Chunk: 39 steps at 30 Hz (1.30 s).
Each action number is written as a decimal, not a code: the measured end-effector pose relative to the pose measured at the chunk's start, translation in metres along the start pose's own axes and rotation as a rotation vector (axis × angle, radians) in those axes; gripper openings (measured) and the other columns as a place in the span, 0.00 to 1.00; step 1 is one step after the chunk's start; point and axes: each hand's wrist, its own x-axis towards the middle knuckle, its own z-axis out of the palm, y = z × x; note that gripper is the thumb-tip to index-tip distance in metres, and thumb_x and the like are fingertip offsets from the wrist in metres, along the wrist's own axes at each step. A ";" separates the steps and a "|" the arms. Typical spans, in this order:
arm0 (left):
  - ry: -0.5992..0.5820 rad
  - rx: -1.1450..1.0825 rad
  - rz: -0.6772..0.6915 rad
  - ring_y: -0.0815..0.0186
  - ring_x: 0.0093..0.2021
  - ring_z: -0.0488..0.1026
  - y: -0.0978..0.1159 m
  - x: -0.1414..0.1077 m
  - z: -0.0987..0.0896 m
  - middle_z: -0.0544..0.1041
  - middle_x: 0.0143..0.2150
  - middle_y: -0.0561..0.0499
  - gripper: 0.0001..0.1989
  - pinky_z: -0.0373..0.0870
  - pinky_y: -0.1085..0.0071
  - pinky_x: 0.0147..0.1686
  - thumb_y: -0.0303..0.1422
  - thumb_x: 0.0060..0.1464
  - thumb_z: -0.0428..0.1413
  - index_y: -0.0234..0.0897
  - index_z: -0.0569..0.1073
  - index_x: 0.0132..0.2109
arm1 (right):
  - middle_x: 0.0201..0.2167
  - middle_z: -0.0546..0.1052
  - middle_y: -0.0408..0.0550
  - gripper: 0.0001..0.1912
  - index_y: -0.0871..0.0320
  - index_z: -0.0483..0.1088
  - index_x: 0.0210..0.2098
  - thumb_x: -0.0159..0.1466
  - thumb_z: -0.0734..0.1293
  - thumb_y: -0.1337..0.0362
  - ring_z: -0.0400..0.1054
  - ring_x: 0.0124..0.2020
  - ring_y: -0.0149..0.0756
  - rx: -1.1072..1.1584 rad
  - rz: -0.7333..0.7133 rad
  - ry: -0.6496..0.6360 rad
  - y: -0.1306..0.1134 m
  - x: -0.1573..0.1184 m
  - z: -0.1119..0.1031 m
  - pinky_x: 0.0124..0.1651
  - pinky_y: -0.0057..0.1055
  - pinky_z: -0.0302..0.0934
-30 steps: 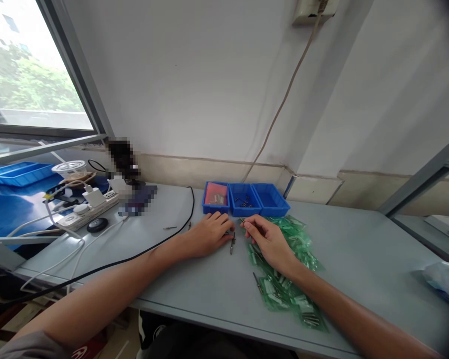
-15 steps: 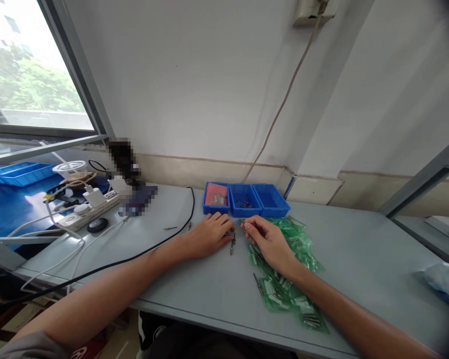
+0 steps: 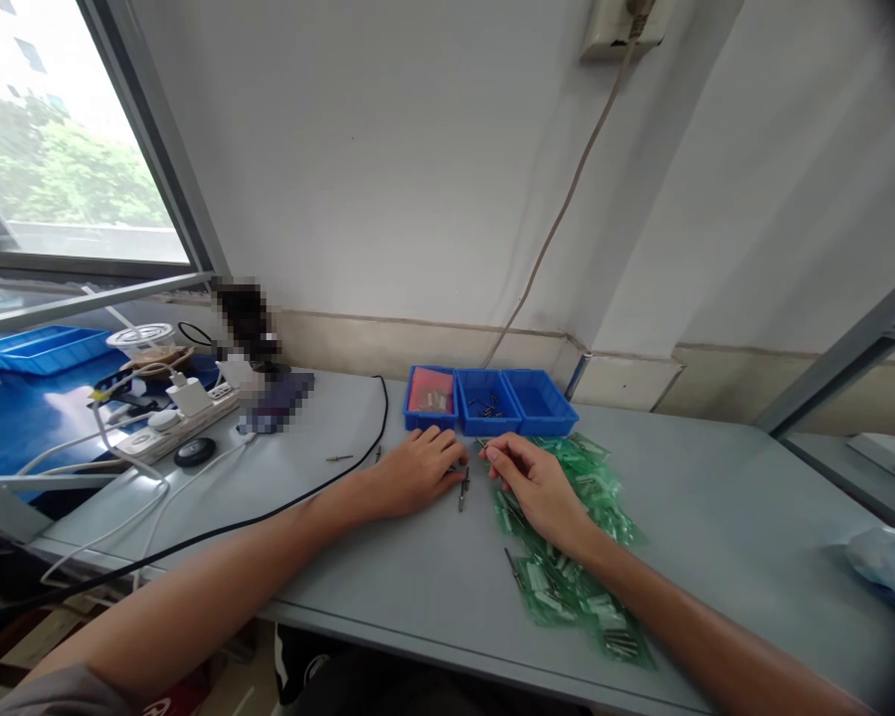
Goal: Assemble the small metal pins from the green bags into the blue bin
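My right hand point(image 3: 533, 482) is closed in a pinch on a small, thin metal pin point(image 3: 481, 443), its tip pointing left, just in front of the blue bins. My left hand point(image 3: 422, 467) rests on the table with curled fingers, thumb and fingertips close together at a few small metal pins point(image 3: 461, 494); what lies under the fingers is hidden. Beneath and beside my right hand spreads a pile of green clear plastic bags point(image 3: 601, 502) with metal pieces inside. One loose dark pin point(image 3: 512, 567) lies at the pile's left edge.
Three blue bins stand behind my hands: one with a pink packet point(image 3: 431, 386), a middle bin point(image 3: 484, 376) with several metal parts, and a right bin point(image 3: 541, 398). A black cable point(image 3: 268, 515) runs under my left forearm. A power strip point(image 3: 186, 426) is at left.
Both hands stay almost where they were; the right still pinches the pin. The view has shifted very slightly.
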 end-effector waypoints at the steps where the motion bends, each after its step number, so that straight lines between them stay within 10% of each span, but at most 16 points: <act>1: -0.004 0.002 -0.001 0.57 0.50 0.68 0.000 0.000 0.000 0.73 0.52 0.46 0.11 0.67 0.60 0.50 0.39 0.77 0.50 0.38 0.71 0.55 | 0.30 0.73 0.42 0.17 0.54 0.74 0.40 0.75 0.63 0.49 0.64 0.30 0.35 -0.002 0.004 -0.001 0.000 0.000 0.000 0.33 0.31 0.59; 39: -0.030 0.016 -0.004 0.56 0.51 0.68 0.001 0.000 -0.001 0.72 0.52 0.46 0.10 0.66 0.61 0.50 0.38 0.76 0.51 0.38 0.69 0.56 | 0.30 0.73 0.41 0.15 0.53 0.73 0.38 0.75 0.63 0.52 0.63 0.31 0.36 -0.046 0.002 -0.072 -0.005 -0.001 0.001 0.34 0.32 0.56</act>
